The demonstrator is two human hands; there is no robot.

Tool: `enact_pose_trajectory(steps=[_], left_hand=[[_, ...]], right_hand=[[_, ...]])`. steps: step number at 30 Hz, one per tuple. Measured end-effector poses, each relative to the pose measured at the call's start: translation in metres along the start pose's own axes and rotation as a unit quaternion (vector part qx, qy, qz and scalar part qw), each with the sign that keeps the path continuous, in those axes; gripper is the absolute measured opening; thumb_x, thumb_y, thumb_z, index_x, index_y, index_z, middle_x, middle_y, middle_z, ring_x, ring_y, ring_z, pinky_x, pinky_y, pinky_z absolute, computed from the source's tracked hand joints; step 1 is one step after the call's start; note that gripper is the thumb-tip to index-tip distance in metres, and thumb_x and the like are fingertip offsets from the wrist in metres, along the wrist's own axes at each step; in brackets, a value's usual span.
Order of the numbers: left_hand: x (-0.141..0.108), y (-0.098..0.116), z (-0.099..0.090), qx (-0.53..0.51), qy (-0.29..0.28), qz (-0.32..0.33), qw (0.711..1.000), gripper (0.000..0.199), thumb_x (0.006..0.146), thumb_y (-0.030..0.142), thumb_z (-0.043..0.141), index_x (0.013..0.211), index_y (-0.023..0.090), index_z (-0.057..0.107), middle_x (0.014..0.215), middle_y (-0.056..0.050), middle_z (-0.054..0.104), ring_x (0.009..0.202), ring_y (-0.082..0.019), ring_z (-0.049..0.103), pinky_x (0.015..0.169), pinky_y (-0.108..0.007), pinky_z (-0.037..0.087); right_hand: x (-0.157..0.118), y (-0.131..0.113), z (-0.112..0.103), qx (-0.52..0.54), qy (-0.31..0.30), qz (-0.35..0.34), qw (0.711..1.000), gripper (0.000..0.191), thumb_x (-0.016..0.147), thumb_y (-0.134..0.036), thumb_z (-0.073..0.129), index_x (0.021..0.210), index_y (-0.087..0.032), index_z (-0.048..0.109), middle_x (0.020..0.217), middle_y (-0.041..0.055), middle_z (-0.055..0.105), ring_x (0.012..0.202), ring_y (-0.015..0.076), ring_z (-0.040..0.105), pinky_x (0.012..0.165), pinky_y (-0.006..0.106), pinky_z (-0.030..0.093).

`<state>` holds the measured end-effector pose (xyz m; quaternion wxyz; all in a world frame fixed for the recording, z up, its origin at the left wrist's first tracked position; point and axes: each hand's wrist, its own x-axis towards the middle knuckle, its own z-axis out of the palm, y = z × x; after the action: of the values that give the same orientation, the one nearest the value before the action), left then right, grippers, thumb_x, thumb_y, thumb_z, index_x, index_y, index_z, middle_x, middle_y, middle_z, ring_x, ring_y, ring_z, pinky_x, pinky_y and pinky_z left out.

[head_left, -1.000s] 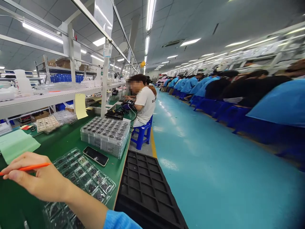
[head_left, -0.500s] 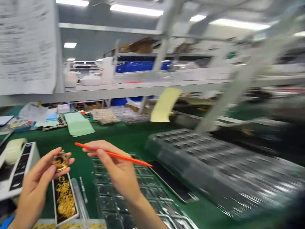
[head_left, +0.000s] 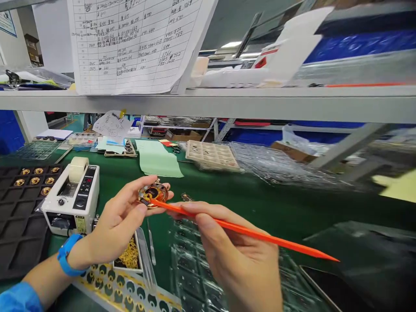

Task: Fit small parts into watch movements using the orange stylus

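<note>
My left hand (head_left: 125, 212), with a blue band at its wrist, holds a round gold-coloured watch case (head_left: 152, 193) by its edges, the open side facing me. Dark and golden parts show inside it. In my right hand (head_left: 232, 251) is a long orange pointed stick (head_left: 260, 234), gripped like a pen. Its left tip touches the inside of the watch case or lies just over it; I cannot tell which. Below the left hand, a small white-edged box (head_left: 139, 249) holds many thin golden rings (head_left: 130, 255). Metal tweezers (head_left: 151, 245) lie beside that box.
At the left stand a white tape dispenser (head_left: 73, 199) and a black compartment tray (head_left: 21, 242) with several gold watch cases. A sheet of round stickers (head_left: 113, 288) lies in front. Clear plastic trays (head_left: 191, 268) and a dark phone-like slab (head_left: 325, 286) are at the right. A shelf edge (head_left: 227, 106) crosses above.
The view has swung left. The orange stick's tip, apart from the watch case before, has come to the watch case, and my two hands are closer together.
</note>
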<state>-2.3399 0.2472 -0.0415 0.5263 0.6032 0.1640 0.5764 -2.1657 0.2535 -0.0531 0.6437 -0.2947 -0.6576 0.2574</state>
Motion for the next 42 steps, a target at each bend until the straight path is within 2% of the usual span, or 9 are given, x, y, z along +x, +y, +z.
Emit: enact_pose_trajectory(steps=[5, 13, 16, 20, 23, 29, 37, 39, 42], left_hand=[[0.001, 0.002, -0.005, -0.049, -0.011, -0.022, 0.999, 0.037, 0.098, 0.019, 0.053, 0.132, 0.031, 0.056, 0.133, -0.005, 0.061, 0.121, -0.025, 0.059, 0.099, -0.033, 0.055], [0.008, 0.007, -0.006, -0.108, 0.007, -0.074, 0.991, 0.033, 0.095, 0.014, 0.058, 0.125, 0.026, 0.062, 0.127, -0.004, 0.065, 0.117, -0.022, 0.062, 0.094, -0.024, 0.055], [0.008, 0.006, -0.004, -0.101, 0.02, -0.08, 0.991, 0.034, 0.095, 0.014, 0.058, 0.126, 0.025, 0.061, 0.125, -0.005, 0.066, 0.115, -0.022, 0.063, 0.094, -0.024, 0.056], [0.006, 0.001, -0.002, -0.084, 0.033, -0.076, 0.993, 0.036, 0.095, 0.015, 0.058, 0.129, 0.024, 0.058, 0.124, -0.005, 0.067, 0.115, -0.02, 0.063, 0.094, -0.024, 0.056], [0.005, -0.004, 0.002, -0.069, 0.038, -0.066, 0.995, 0.035, 0.094, 0.017, 0.06, 0.129, 0.023, 0.058, 0.125, -0.005, 0.066, 0.117, -0.019, 0.062, 0.094, -0.024, 0.056], [0.003, -0.015, 0.01, -0.03, 0.06, -0.054, 0.996, 0.044, 0.094, 0.026, 0.061, 0.135, 0.019, 0.048, 0.134, -0.01, 0.06, 0.12, -0.021, 0.06, 0.098, -0.025, 0.053], [0.012, -0.02, 0.003, 0.008, 0.103, -0.083, 0.991, 0.043, 0.088, 0.02, 0.059, 0.129, 0.015, 0.051, 0.122, -0.011, 0.067, 0.115, -0.024, 0.063, 0.098, -0.033, 0.054], [0.015, -0.019, 0.001, -0.013, 0.113, -0.105, 0.988, 0.041, 0.085, 0.019, 0.059, 0.126, 0.014, 0.055, 0.117, -0.011, 0.069, 0.111, -0.025, 0.065, 0.094, -0.034, 0.056], [0.019, -0.018, -0.003, -0.043, 0.126, -0.136, 0.982, 0.038, 0.079, 0.016, 0.059, 0.117, 0.014, 0.062, 0.108, -0.01, 0.072, 0.104, -0.025, 0.068, 0.088, -0.033, 0.058]], right_hand=[[0.007, 0.005, -0.007, 0.027, -0.082, -0.081, 0.993, 0.019, 0.094, -0.028, 0.059, 0.102, -0.033, 0.075, 0.093, 0.0048, 0.077, 0.082, 0.0206, 0.074, 0.071, 0.033, 0.063], [0.021, 0.001, -0.015, -0.038, -0.218, -0.257, 0.941, 0.035, 0.092, -0.006, 0.055, 0.117, -0.025, 0.069, 0.105, 0.0059, 0.075, 0.097, 0.0199, 0.072, 0.084, 0.033, 0.061], [0.016, 0.001, -0.014, -0.025, -0.179, -0.251, 0.951, 0.038, 0.09, -0.005, 0.058, 0.12, -0.025, 0.068, 0.104, 0.005, 0.075, 0.094, 0.0199, 0.072, 0.081, 0.033, 0.062], [0.003, 0.002, -0.009, -0.028, 0.006, -0.195, 0.98, 0.039, 0.088, -0.006, 0.061, 0.116, -0.032, 0.07, 0.097, 0.0, 0.076, 0.082, 0.0176, 0.073, 0.068, 0.029, 0.062], [-0.002, 0.004, 0.001, -0.097, 0.066, -0.193, 0.974, 0.037, 0.086, -0.005, 0.064, 0.11, -0.032, 0.071, 0.093, -0.0015, 0.076, 0.076, 0.0151, 0.072, 0.064, 0.025, 0.061], [-0.003, 0.008, 0.02, -0.194, 0.08, -0.272, 0.939, 0.031, 0.083, 0.003, 0.063, 0.105, -0.018, 0.068, 0.09, 0.0054, 0.076, 0.081, 0.0149, 0.071, 0.073, 0.025, 0.06], [0.001, 0.018, 0.021, -0.344, -0.024, -0.411, 0.844, 0.024, 0.087, 0.002, 0.055, 0.107, -0.003, 0.065, 0.096, 0.0211, 0.074, 0.091, 0.0264, 0.071, 0.074, 0.038, 0.062], [0.003, 0.018, 0.019, -0.338, -0.035, -0.403, 0.85, 0.024, 0.087, 0.002, 0.053, 0.107, -0.005, 0.065, 0.098, 0.0208, 0.074, 0.09, 0.0262, 0.071, 0.074, 0.038, 0.062], [0.005, 0.014, 0.013, -0.261, -0.012, -0.342, 0.903, 0.025, 0.087, 0.001, 0.055, 0.104, -0.013, 0.067, 0.097, 0.0139, 0.074, 0.089, 0.0212, 0.071, 0.075, 0.033, 0.062]])
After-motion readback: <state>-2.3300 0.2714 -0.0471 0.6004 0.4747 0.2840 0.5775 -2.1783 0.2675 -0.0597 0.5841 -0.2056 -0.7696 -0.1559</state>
